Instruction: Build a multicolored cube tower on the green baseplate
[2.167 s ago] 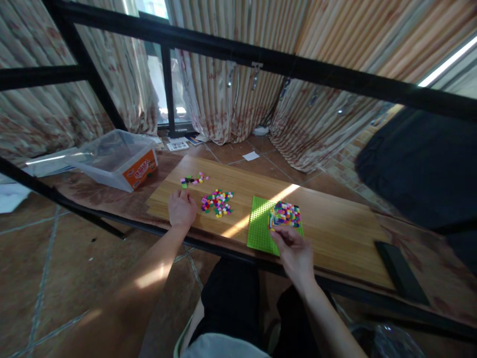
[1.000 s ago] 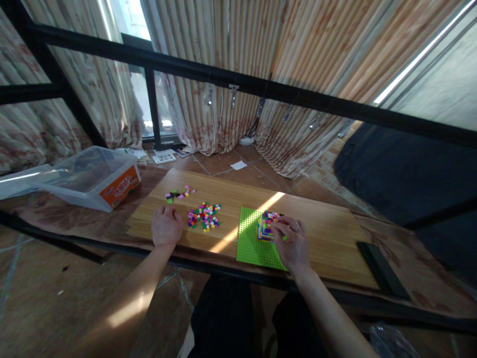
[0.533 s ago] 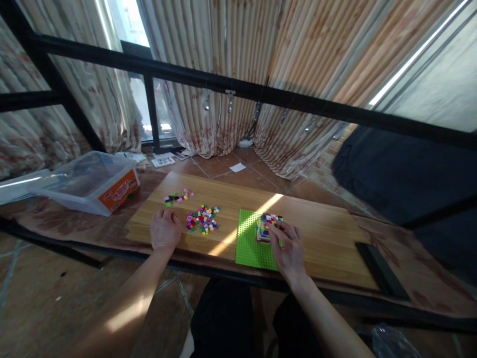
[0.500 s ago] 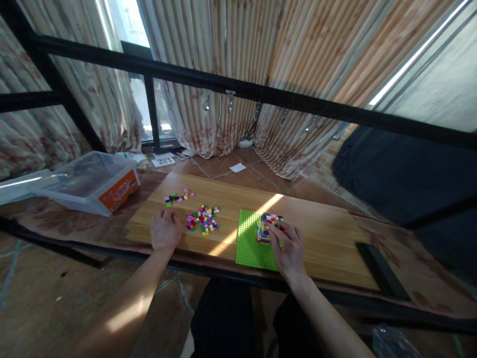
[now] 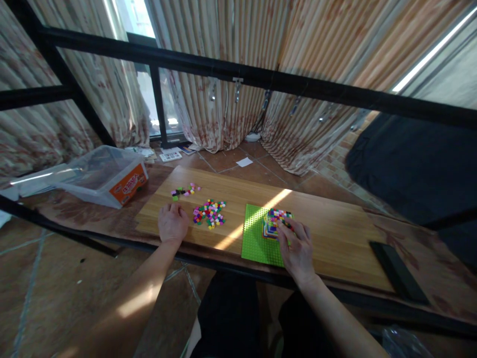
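Note:
On the wooden board, a bright green studded baseplate [image 5: 254, 243] carries a stepped, many-coloured block of small toy bricks [image 5: 271, 229]. My right hand [image 5: 298, 248] is at the right side of this block, its thumb and fingers pinched together against the bricks. Whatever sits between those fingertips is too small and covered to make out. My left hand [image 5: 173, 222] rests curled on the board's left part, with nothing visible in it. Just right of it lies a loose pile of coloured bricks [image 5: 210, 214]. A smaller scatter of bricks [image 5: 184, 192] lies beyond the left hand.
A clear plastic bin [image 5: 100, 179] with an orange label stands left of the wooden board [image 5: 335, 223]. A dark flat bar [image 5: 397, 271] lies across the board's right end. A black metal rail [image 5: 253, 77] with hanging clips runs across, in front of curtains.
The whole view has shifted slightly, so everything appears a little further right and higher. Both hands keep nearly the same places relative to the board, the right one still at the brick block.

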Action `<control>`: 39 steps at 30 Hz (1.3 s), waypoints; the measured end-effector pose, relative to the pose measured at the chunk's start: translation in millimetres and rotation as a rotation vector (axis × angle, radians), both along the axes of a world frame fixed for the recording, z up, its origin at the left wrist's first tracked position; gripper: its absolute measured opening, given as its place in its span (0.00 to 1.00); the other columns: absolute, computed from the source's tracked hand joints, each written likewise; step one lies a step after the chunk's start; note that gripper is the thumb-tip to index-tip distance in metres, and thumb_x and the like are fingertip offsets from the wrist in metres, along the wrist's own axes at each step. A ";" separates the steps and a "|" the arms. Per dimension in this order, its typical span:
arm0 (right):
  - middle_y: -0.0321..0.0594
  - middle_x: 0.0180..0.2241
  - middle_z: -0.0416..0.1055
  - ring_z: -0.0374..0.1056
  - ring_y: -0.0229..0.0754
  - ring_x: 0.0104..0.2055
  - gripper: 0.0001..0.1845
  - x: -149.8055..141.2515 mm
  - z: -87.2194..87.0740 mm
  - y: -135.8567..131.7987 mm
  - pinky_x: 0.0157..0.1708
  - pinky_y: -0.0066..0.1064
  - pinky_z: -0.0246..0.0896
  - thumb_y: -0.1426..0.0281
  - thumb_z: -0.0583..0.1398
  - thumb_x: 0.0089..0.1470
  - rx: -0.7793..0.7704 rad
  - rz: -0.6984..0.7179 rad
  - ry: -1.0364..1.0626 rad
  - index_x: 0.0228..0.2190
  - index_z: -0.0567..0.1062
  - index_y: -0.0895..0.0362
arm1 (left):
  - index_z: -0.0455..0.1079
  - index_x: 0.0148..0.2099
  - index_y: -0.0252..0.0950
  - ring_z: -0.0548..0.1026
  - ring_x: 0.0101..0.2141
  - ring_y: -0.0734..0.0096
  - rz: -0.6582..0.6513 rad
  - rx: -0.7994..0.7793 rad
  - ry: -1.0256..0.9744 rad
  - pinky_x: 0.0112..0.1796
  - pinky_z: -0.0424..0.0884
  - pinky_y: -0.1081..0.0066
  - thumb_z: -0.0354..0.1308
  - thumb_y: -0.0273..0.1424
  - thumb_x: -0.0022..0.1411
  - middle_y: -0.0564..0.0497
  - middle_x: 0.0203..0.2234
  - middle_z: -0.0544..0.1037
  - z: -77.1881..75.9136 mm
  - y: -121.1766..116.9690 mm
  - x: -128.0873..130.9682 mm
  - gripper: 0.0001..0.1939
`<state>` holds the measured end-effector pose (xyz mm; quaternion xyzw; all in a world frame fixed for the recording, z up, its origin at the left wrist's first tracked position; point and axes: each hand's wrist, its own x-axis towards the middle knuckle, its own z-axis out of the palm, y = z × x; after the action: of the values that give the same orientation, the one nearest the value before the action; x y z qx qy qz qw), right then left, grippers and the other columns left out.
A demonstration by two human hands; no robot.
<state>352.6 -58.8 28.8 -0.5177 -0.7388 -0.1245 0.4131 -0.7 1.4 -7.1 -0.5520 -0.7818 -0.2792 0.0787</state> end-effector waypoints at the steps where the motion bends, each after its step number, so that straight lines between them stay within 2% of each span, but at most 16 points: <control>1: 0.45 0.48 0.72 0.66 0.47 0.48 0.12 0.4 0.0 -0.4 0.48 0.45 0.65 0.70 0.57 0.61 -0.004 0.001 -0.001 0.44 0.77 0.51 | 0.73 0.40 0.34 0.70 0.42 0.54 0.003 -0.004 0.005 0.44 0.65 0.60 0.47 0.29 0.61 0.41 0.37 0.74 0.3 -0.2 0.3 0.13; 11: 0.45 0.47 0.72 0.65 0.47 0.46 0.13 2.7 1.5 -0.6 0.48 0.43 0.64 0.71 0.55 0.62 -0.021 -0.021 -0.090 0.44 0.78 0.52 | 0.73 0.41 0.34 0.70 0.43 0.54 -0.009 0.000 0.021 0.45 0.65 0.60 0.47 0.29 0.61 0.40 0.38 0.73 -3.8 0.5 -1.7 0.14; 16: 0.45 0.45 0.72 0.64 0.47 0.48 0.14 2.7 3.4 2.5 0.49 0.42 0.65 0.72 0.54 0.62 -0.061 0.009 -0.132 0.44 0.78 0.53 | 0.73 0.40 0.33 0.71 0.43 0.54 -0.019 -0.009 0.014 0.45 0.66 0.60 0.46 0.29 0.61 0.40 0.37 0.74 0.3 -0.4 -1.5 0.14; 21: 0.45 0.45 0.74 0.65 0.47 0.47 0.14 -0.1 6.7 6.4 0.47 0.43 0.67 0.66 0.55 0.62 -0.127 0.003 0.031 0.41 0.80 0.52 | 0.73 0.42 0.33 0.71 0.43 0.54 -0.031 -0.004 -0.009 0.45 0.66 0.60 0.46 0.29 0.61 0.40 0.37 0.74 4.8 -1.4 -2.0 0.15; 27: 0.44 0.43 0.76 0.69 0.47 0.46 0.15 -7.3 23.2 2.4 0.47 0.45 0.67 0.67 0.53 0.62 -0.157 0.002 0.239 0.42 0.79 0.52 | 0.73 0.41 0.33 0.71 0.43 0.53 -0.032 0.007 0.000 0.44 0.67 0.59 0.46 0.28 0.60 0.39 0.37 0.74 3.3 0.6 -3.4 0.15; 31: 0.43 0.44 0.76 0.70 0.46 0.47 0.13 -33.7 35.4 -14.2 0.50 0.43 0.66 0.67 0.55 0.61 -0.160 0.076 0.315 0.40 0.79 0.52 | 0.73 0.41 0.33 0.71 0.44 0.54 -0.038 0.000 -0.002 0.46 0.66 0.60 0.46 0.27 0.60 0.39 0.37 0.74 4.7 -0.9 -1.2 0.15; 33: 0.43 0.43 0.76 0.71 0.45 0.46 0.12 -54.9 34.4 -23.1 0.49 0.40 0.67 0.68 0.55 0.61 -0.226 0.158 0.317 0.40 0.79 0.53 | 0.73 0.42 0.32 0.71 0.44 0.54 -0.033 -0.007 -0.012 0.45 0.66 0.60 0.46 0.27 0.60 0.39 0.37 0.74 5.2 -1.8 -0.1 0.15; 36: 0.42 0.40 0.76 0.72 0.44 0.43 0.11 -86.9 20.2 -28.2 0.46 0.37 0.68 0.70 0.55 0.60 -0.344 0.256 0.268 0.38 0.79 0.54 | 0.73 0.42 0.33 0.71 0.44 0.54 -0.033 -0.021 -0.025 0.45 0.66 0.59 0.46 0.27 0.61 0.39 0.37 0.74 4.9 -2.3 0.4 0.15; 39: 0.43 0.38 0.76 0.72 0.44 0.41 0.12 -110.3 -2.1 -18.0 0.43 0.36 0.68 0.72 0.54 0.60 -0.412 0.235 0.213 0.37 0.78 0.54 | 0.73 0.42 0.34 0.71 0.44 0.53 -0.032 -0.024 -0.042 0.45 0.66 0.58 0.46 0.27 0.60 0.39 0.37 0.74 4.0 -2.3 0.3 0.15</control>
<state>242.3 -76.8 26.8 -0.5119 -0.7558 0.1325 0.3862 -0.4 -1.0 -3.1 -0.5593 -0.7776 -0.2825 0.0514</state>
